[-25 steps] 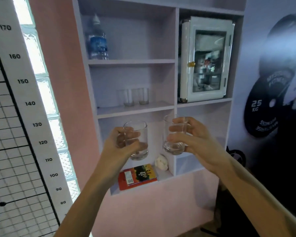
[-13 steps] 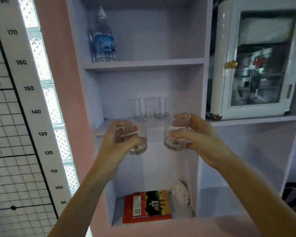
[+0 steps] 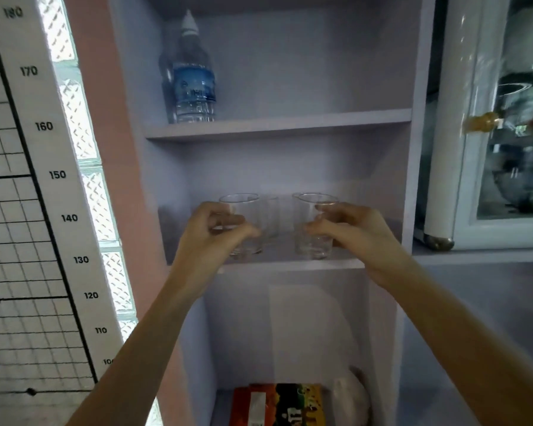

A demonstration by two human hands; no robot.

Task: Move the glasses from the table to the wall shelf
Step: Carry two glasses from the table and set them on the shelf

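My left hand (image 3: 211, 238) grips a clear glass (image 3: 243, 224) at the front left of the middle shelf board (image 3: 290, 265) of the lilac wall shelf. My right hand (image 3: 348, 233) grips a second clear glass (image 3: 313, 229) at the front right of the same board. Both glass bases sit at or just above the board; contact is unclear. Behind them stand two more clear glasses (image 3: 271, 215), partly hidden by the held ones.
A water bottle (image 3: 193, 75) stands on the upper shelf. Below, a red and yellow box (image 3: 277, 405) and a pale lump (image 3: 350, 398) lie in the bottom compartment. A white glass-door cabinet (image 3: 490, 142) fills the right compartment. A height chart (image 3: 43, 186) hangs left.
Both hands have carried their glasses up and forward, from in front of the lower compartment into the middle shelf compartment. The view has moved closer to the shelf.
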